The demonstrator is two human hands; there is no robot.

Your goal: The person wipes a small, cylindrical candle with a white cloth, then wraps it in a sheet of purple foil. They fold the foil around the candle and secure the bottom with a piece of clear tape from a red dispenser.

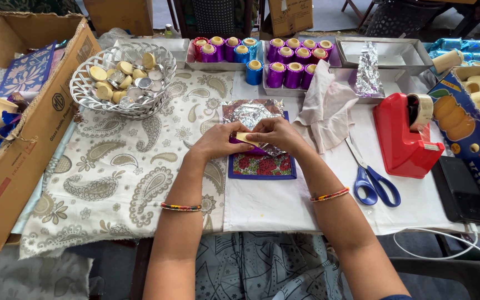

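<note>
My left hand (218,141) and my right hand (276,135) meet over a small blue mat with red flowers (262,166). Together they pinch a small cream-coloured round piece (246,138) that is partly wrapped in purple foil (251,149). A crumpled sheet of silver foil (248,112) lies just beyond the hands on the same mat. Each wrist wears a thin beaded bangle.
A silver wire basket (122,80) of cream and silver rounds stands at the back left. Trays of purple, pink and blue foil-wrapped cups (291,69) line the back. A red tape dispenser (406,133), blue-handled scissors (370,178), a white cloth (326,108) and cardboard boxes (29,133) surround the mat.
</note>
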